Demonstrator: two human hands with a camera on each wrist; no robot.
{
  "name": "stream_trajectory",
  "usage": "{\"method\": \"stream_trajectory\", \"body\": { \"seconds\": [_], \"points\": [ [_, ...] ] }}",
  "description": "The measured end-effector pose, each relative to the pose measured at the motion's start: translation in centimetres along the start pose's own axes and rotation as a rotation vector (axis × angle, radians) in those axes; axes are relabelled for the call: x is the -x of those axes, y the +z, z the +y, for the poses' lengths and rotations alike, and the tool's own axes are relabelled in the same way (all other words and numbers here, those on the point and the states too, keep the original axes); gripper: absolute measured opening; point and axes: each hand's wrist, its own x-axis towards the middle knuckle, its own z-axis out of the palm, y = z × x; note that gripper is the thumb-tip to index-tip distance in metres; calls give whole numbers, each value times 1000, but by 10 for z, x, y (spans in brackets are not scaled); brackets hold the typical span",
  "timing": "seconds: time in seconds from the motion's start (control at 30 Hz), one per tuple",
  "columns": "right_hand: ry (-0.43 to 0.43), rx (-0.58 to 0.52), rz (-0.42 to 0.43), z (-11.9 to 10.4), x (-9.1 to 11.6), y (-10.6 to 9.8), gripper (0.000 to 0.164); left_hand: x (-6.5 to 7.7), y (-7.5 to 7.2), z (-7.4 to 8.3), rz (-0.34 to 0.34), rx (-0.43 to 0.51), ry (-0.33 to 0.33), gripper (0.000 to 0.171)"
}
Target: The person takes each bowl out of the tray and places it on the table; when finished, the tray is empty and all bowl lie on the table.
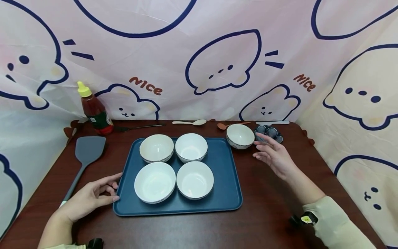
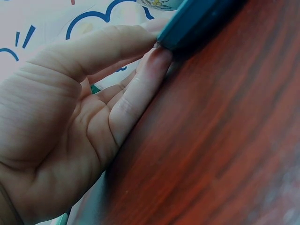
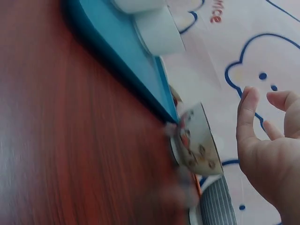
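Note:
My left hand is at the left edge of the blue tray, its thumb and fingertips touching the rim; the left wrist view shows the tray's edge at the fingertips. Four white bowls stand on the tray: back left, back right, front left, front right. Beyond the tray's right back corner is another bowl, patterned outside. Beside it, my right hand hovers with loosely spread fingers, holding nothing.
Dark striped small dishes sit right of the lone bowl. Along the back lie a white spoon, a wooden spoon, a white knife and a dark fork. A sauce bottle and grey spatula are at left.

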Motion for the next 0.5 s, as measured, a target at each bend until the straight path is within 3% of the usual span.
{"method": "stream_trajectory", "body": {
  "seconds": [0.5],
  "points": [
    [74, 125, -150, 13, -18, 72, 58, -1, 0, -1, 1, 5, 11, 74]
  ]
}}
